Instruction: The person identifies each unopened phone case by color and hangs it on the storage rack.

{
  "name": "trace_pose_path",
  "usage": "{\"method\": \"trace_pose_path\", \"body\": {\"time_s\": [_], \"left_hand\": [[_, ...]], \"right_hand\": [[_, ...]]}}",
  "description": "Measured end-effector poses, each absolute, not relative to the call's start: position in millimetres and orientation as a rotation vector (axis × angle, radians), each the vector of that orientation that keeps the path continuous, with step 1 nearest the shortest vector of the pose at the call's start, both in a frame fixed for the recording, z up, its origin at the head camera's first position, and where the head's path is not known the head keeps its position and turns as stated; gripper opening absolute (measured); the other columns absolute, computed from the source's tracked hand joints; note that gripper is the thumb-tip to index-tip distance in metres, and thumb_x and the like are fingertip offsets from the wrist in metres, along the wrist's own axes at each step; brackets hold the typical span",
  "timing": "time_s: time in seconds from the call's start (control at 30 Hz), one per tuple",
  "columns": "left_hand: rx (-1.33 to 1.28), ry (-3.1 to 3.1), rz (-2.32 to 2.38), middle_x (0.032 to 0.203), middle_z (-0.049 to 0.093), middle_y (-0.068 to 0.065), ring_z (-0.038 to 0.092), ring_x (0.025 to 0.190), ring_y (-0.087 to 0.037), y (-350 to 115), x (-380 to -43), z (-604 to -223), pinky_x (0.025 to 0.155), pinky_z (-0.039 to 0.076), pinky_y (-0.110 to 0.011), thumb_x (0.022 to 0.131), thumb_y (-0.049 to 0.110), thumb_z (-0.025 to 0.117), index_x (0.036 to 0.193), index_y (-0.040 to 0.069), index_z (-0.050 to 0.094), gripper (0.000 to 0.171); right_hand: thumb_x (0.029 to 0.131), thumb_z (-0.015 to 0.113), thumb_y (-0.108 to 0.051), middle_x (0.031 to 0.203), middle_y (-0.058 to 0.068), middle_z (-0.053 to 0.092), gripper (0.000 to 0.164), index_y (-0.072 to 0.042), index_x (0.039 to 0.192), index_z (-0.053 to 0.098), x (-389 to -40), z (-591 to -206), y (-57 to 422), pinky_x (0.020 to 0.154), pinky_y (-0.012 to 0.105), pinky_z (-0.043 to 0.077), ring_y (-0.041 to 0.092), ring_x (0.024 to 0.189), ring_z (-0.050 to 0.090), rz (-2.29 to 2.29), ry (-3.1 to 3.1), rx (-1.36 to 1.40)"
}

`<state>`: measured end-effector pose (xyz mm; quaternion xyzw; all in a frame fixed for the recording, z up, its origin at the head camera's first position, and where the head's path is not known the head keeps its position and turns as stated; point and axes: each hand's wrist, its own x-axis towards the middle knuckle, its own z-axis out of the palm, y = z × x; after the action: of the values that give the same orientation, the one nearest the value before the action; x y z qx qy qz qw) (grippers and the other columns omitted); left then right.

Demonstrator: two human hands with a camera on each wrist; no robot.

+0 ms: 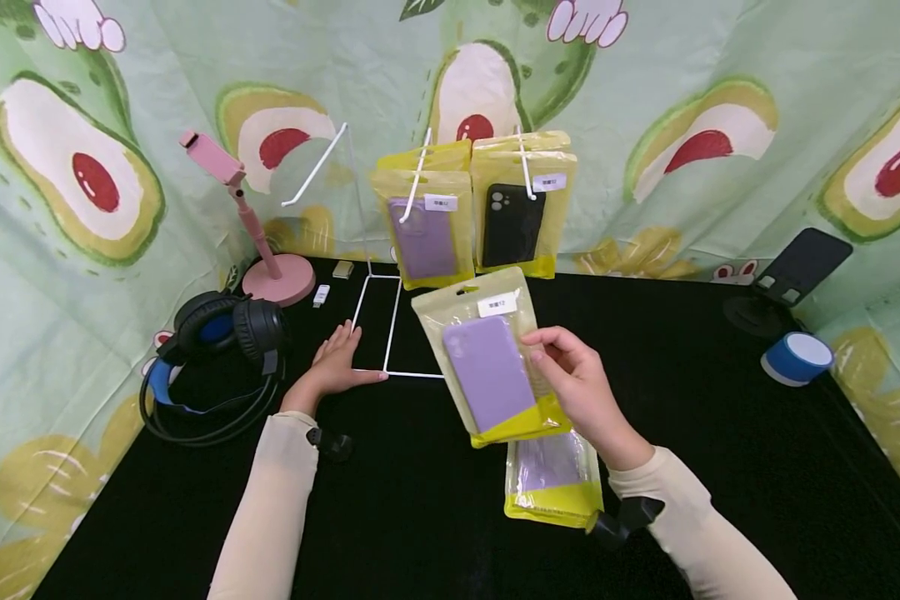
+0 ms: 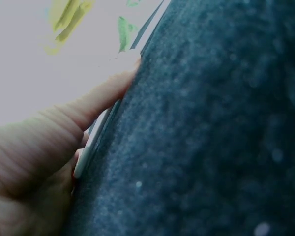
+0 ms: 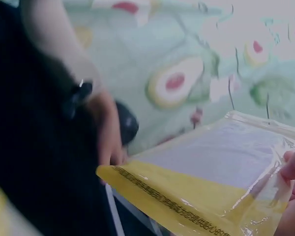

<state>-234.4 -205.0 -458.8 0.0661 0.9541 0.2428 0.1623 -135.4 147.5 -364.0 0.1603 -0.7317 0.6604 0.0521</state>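
My right hand [image 1: 581, 387] pinches the right edge of a bagged purple phone case [image 1: 489, 371], tilted in front of a white wire rack [image 1: 412, 375]. The bag has a hang slot and white label on top and a yellow bottom, also large in the right wrist view. My left hand [image 1: 335, 362] rests with straight, spread fingers on the rack's base at its left corner; in the left wrist view the thumb [image 2: 108, 93] lies along the white wire. Another bagged purple case [image 1: 551, 475] lies on the black table, its top hidden behind the held one.
Bagged purple cases [image 1: 423, 242] and bagged black cases [image 1: 513, 225] hang on two rack hooks; the left hook [image 1: 315, 162] is bare. Headphones [image 1: 221, 358], a pink stand [image 1: 277, 279] and a USB stick [image 1: 321, 296] are left; a blue-white cylinder [image 1: 797, 359] and black phone holder [image 1: 802, 265] right.
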Motion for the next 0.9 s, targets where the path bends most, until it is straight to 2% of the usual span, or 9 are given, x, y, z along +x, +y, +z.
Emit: {"method": "trace_pose_path", "body": {"time_s": [0.23, 0.33, 0.53, 0.9], "left_hand": [[0.243, 2.735, 0.73, 0.157, -0.006, -0.02, -0.009, 0.144, -0.033, -204.0, -233.7, -460.6, 0.113, -0.003, -0.053, 0.08, 0.053, 0.068, 0.15, -0.002, 0.01, 0.106], [0.243, 2.737, 0.755, 0.157, -0.006, -0.02, -0.009, 0.144, -0.033, -203.7, -232.6, -458.8, 0.113, -0.004, -0.052, 0.08, 0.051, 0.069, 0.15, -0.002, 0.011, 0.105], [0.235, 2.735, 0.753, 0.157, -0.006, -0.019, -0.009, 0.144, -0.033, -204.1, -232.9, -460.3, 0.113, -0.004, -0.053, 0.079, 0.052, 0.069, 0.15, -0.002, 0.01, 0.106], [0.202, 2.736, 0.732, 0.157, -0.007, -0.019, -0.008, 0.144, -0.033, -206.1, -233.3, -462.5, 0.113, -0.003, -0.054, 0.078, 0.054, 0.069, 0.15, -0.001, 0.011, 0.108]], "right_hand": [[0.092, 0.052, 0.005, 0.1, 0.009, 0.058, 0.013, 0.008, 0.104, 0.057, -148.9, -332.2, 99.1, 0.069, 0.021, 0.046, 0.016, 0.076, 0.053, 2.106, -2.013, 0.6], [0.091, 0.052, 0.007, 0.1, 0.008, 0.058, 0.013, 0.008, 0.102, 0.058, -155.7, -324.7, 87.7, 0.067, 0.021, 0.045, 0.015, 0.074, 0.051, 2.118, -1.97, 0.601], [0.09, 0.052, 0.009, 0.09, -0.001, 0.057, 0.015, 0.013, 0.103, 0.057, -172.7, -319.0, 75.8, 0.069, 0.02, 0.042, 0.014, 0.073, 0.048, 2.179, -1.893, 0.465], [0.093, 0.055, 0.002, 0.09, 0.004, 0.053, 0.011, 0.01, 0.1, 0.059, -216.0, -328.6, 55.3, 0.071, 0.02, 0.041, 0.012, 0.076, 0.047, 2.158, -1.886, 0.276]]}}
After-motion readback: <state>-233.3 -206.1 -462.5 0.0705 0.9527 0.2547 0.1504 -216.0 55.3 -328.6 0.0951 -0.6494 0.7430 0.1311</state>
